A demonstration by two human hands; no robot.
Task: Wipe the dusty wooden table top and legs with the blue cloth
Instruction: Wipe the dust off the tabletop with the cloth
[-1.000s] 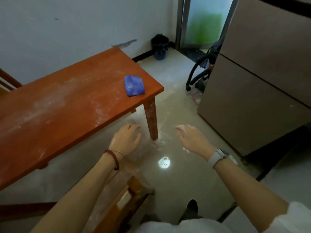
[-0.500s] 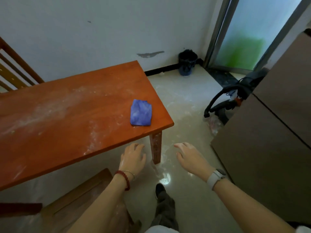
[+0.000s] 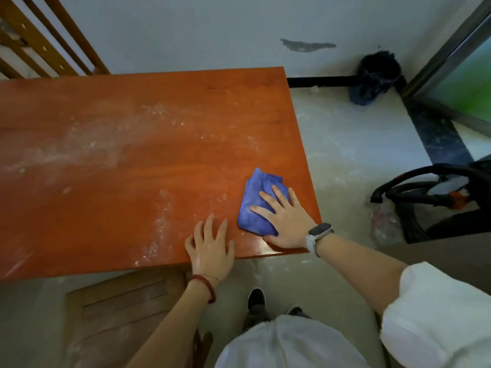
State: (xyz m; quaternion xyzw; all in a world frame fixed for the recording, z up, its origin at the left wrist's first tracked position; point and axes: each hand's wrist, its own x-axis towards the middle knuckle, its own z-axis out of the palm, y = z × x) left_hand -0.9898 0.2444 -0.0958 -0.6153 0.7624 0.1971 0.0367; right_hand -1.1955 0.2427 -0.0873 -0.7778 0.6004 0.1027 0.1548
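The reddish wooden table [image 3: 132, 160] fills the left and middle of the head view, with white dust streaked across its top. A folded blue cloth [image 3: 253, 205] lies near the table's front right corner. My right hand [image 3: 285, 221] lies flat on the cloth with fingers spread and straight, pressing it onto the wood. My left hand [image 3: 211, 245] rests flat on the bare table top just left of the cloth, at the front edge. The table's legs are hidden under the top.
A wooden chair seat [image 3: 122, 314] sits below the table's front edge at the lower left. Wooden slats [image 3: 50, 41] lean at the back left. A dark bin [image 3: 377, 75] stands in the corner. A vacuum hose [image 3: 430, 192] lies on the floor at right.
Both hands rose from below the table edge onto its top. My right hand landed on the blue cloth, my left beside it. The view shifted to look down over the table.
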